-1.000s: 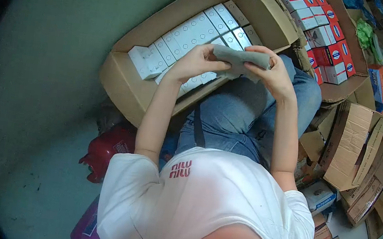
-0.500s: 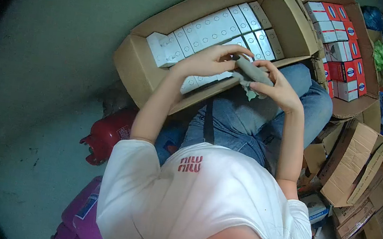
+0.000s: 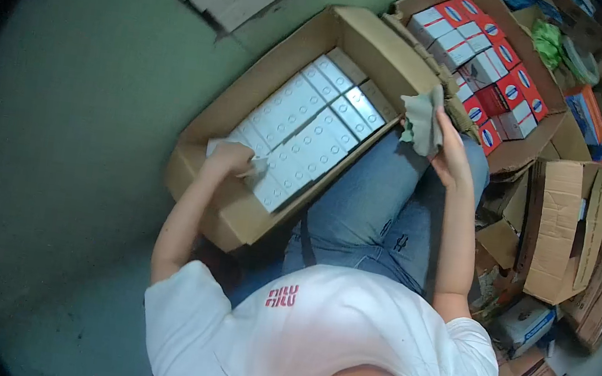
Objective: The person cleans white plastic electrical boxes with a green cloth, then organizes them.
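At the near-left end of the long carton [image 3: 238,219], left hand [image 3: 232,158] is down among the packs, fingers curled onto the end white box [image 3: 258,173]. Whether the thumb is under it, I cannot tell. Right hand [image 3: 449,155] is raised over the far right corner, fingers pinched on a grey cloth [image 3: 420,120] that hangs crumpled above the lap.

Judgement: the box sits tight against its row. Best taken by its two long sides and lifted straight up, so the neighbours do not tip or slide. Cloth is best held clear of the carton until the box is out.

Containers:
- Long carton: open, flaps up, white boxes [image 3: 309,125] in two close rows, nearly full.
- Far right carton [image 3: 515,156]: red-and-white boxes [image 3: 485,64], packed.
- Right, near the knee: open brown carton [image 3: 563,228] on its side, contents not visible.
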{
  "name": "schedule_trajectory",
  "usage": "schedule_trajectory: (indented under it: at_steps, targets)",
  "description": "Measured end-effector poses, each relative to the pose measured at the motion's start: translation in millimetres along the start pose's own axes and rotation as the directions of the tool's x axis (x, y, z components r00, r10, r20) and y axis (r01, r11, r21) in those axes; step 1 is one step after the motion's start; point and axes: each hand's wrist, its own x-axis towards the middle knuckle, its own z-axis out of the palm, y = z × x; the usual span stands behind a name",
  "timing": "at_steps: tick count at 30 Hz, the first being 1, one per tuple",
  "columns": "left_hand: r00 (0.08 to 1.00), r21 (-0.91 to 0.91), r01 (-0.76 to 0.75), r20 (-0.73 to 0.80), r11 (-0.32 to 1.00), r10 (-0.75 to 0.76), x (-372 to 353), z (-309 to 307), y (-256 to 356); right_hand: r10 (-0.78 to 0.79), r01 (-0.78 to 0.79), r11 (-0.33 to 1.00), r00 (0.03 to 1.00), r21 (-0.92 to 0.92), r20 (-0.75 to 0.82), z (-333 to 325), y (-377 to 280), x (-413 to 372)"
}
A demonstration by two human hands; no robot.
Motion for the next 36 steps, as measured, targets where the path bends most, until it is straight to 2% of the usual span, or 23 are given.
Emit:
schedule_trajectory:
  at_steps: [1,2,4,5,6,8,9,10,11,13,16,17,19,20,21,23,25,26,29,30,31,33,36]
  targets:
    - [0.997,-0.098,-0.06,-0.049,0.993,0.055,-1.1,-22.6,3.6,-0.012,0.015,0.998,0.999,0.063,-0.039,-6.7,-8.3,2.5]
    - [0.996,-0.322,-0.069,-0.083,0.944,0.045,-4.5,-53.3,13.3,-0.104,0.106,0.992,0.994,0.068,-0.022,-10.3,-17.7,3.3]
    - [0.991,-0.706,-0.103,-0.134,0.701,0.011,-3.5,-108.7,47.2,-0.233,0.24,0.97,0.964,0.044,-0.125,-16.6,-34.1,9.4]
    - [0.933,-0.732,-0.32,-0.355,0.602,0.064,10.1,-122.0,61.3,-0.295,0.304,0.952,0.94,0.029,-0.174,-17.0,-43.1,12.7]
    - [0.825,-0.699,-0.526,-0.558,0.484,0.089,25.2,-136.4,77.9,-0.384,0.383,0.922,0.89,-0.053,-0.246,-13.3,-52.1,15.9]
    - [0.676,-0.659,-0.681,-0.733,0.319,-0.074,44.1,-187.1,135.8,-0.613,0.571,0.79,0.751,-0.224,-0.244,-17.2,-68.0,34.5]
    - [0.605,-0.659,-0.659,-0.751,0.361,-0.265,66.2,-204.8,161.6,-0.711,0.643,0.7,0.665,-0.311,-0.228,-19.4,-77.8,45.6]
    - [0.612,-0.715,-0.639,-0.696,0.283,-0.377,75.1,-229.2,192.7,-0.821,0.74,0.567,0.541,-0.362,-0.181,-15.6,-89.1,57.0]
    - [0.522,-0.638,-0.729,-0.753,0.247,-0.401,100.1,-244.2,215.3,-0.839,0.752,0.539,0.519,-0.38,-0.162,-4.3,-101.8,57.9]
    - [0.497,-0.593,-0.798,-0.746,0.105,-0.443,157.0,-264.4,252.5,-0.901,0.751,0.378,0.432,-0.541,-0.03,-1.9,-111.7,79.4]
    - [0.404,-0.426,-0.898,-0.708,-0.106,-0.579,198.3,-302.0,316.9,-0.93,0.726,0.031,0.273,-0.687,0.245,2.1,-127.8,82.5]
    - [0.433,-0.415,-0.892,-0.672,-0.178,-0.601,205.8,-308.3,325.1,-0.922,0.692,-0.083,0.22,-0.718,0.319,-4.5,-130.0,84.6]
    - [0.533,-0.414,-0.846,-0.626,-0.336,-0.569,229.6,-313.9,329.9,-0.918,0.614,-0.151,0.203,-0.775,0.34,-31.4,-138.3,101.1]
    - [0.513,-0.526,-0.821,-0.504,-0.224,-0.695,236.3,-318.4,338.9,-0.926,0.574,-0.157,0.198,-0.804,0.322,-43.9,-143.0,110.0]
    - [0.494,-0.502,-0.845,-0.607,-0.182,-0.622,250.0,-312.5,339.5,-0.932,0.533,-0.159,0.197,-0.831,0.304,-55.2,-145.6,119.2]
    - [0.515,-0.564,-0.82,-0.652,-0.098,-0.557,274.6,-301.9,343.3,-0.953,0.539,-0.096,0.192,-0.837,0.233,-74.0,-147.3,139.1]
    - [0.556,-0.544,-0.809,-0.587,-0.222,-0.588,302.2,-297.5,350.4,-0.952,0.586,-0.052,0.215,-0.808,0.217,-87.4,-142.2,152.2]
    - [0.574,-0.527,-0.803,-0.552,-0.28,-0.605,314.1,-297.1,352.0,-0.932,0.647,-0.035,0.254,-0.762,0.259,-88.1,-134.1,156.3]
    - [0.664,-0.508,-0.729,-0.359,-0.459,-0.656,332.1,-292.4,350.7,-0.855,0.667,0.001,0.386,-0.745,0.345,-85.4,-122.9,166.9]
    - [0.622,-0.574,-0.751,-0.452,-0.325,-0.639,336.3,-287.3,345.4,-0.858,0.634,0.058,0.426,-0.771,0.285,-87.0,-124.6,169.9]
    - [0.599,-0.579,-0.761,-0.456,-0.292,-0.658,330.7,-294.3,354.4,-0.865,0.614,0.087,0.437,-0.784,0.246,-93.7,-127.0,178.8]
    - [0.64,-0.743,-0.669,-0.559,-0.025,-0.527,330.7,-288.4,339.8,-0.935,0.5,0.067,0.334,-0.863,0.121,-103.9,-126.3,195.3]
    - [0.646,-0.719,-0.685,-0.522,-0.121,-0.557,336.8,-286.8,337.3,-0.906,0.535,-0.033,0.341,-0.844,0.251,-103.4,-126.9,180.7]
